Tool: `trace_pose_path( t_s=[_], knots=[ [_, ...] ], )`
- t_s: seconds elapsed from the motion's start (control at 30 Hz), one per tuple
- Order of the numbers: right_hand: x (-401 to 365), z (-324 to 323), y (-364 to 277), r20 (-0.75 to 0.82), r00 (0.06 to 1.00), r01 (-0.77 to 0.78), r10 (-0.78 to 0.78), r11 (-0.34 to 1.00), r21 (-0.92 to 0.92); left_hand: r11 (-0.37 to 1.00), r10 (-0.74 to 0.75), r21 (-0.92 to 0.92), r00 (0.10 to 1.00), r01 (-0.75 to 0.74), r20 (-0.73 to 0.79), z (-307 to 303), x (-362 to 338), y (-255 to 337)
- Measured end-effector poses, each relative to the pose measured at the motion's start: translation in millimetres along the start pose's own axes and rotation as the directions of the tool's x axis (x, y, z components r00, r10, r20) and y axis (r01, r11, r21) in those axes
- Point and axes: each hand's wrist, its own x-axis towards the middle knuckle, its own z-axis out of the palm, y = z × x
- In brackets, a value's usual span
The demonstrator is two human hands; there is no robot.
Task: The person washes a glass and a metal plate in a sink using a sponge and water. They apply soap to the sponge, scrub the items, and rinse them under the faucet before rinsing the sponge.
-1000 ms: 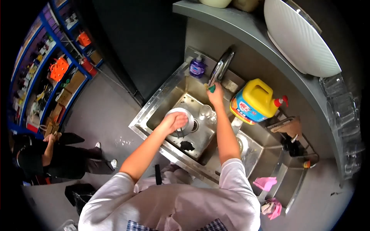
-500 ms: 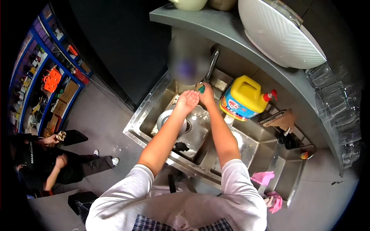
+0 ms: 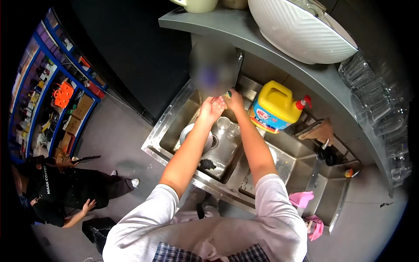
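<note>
Over the left sink basin (image 3: 172, 142), my left hand (image 3: 212, 108) is turned palm up with its fingers extended, and no object shows in it. Right beside it, my right hand (image 3: 235, 101) is closed around a small green and yellowish sponge (image 3: 228, 94), mostly hidden by the fingers. Below my hands, clear glasses (image 3: 223, 123) stand in the basin. A round, pale metallic dish (image 3: 185, 132) lies partly behind my left forearm. Near the drain (image 3: 214, 141) is a dark, crumpled scrap (image 3: 207, 164). A blurred patch covers the area just beyond my hands.
A yellow detergent jug (image 3: 279, 105) with a red pump stands behind the sink. Overhead, a grey shelf (image 3: 209, 25) carries a large white bowl (image 3: 301, 35) and several glasses (image 3: 377, 100). Pink gloves (image 3: 301, 199) hang at right. A person (image 3: 65, 183) stands at left near shelving.
My hands stay close together over the basin, with small shifts in the fingers and sponge. The view has moved slightly. The person at left has lowered a hand and shifted position.
</note>
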Motion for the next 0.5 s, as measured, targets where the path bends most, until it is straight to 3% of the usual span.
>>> trace_pose_path(
  t_s=[0.1,0.23,0.47,0.5],
  knots=[
    [15.3,5.8,-1.5,0.069,0.996,-0.044,0.048,0.997,-0.070,1.000,-0.010,-0.029,0.999,0.011,0.038,1.1,-2.9,2.3],
    [16.0,5.1,-13.4,0.017,0.997,-0.071,0.073,0.994,-0.084,0.998,-0.002,-0.059,0.998,0.006,0.062,2.1,-4.5,2.6],
    [-16.1,-26.2,-21.8,-0.141,0.990,0.017,0.005,0.988,0.156,1.000,-0.028,-0.001,0.998,0.028,0.060,7.2,-14.5,3.1],
    [-23.9,-35.1,-27.9,-0.138,0.989,-0.031,0.057,0.983,0.180,0.999,-0.048,0.027,0.997,0.046,0.060,-0.8,-12.8,5.1]
  ],
)
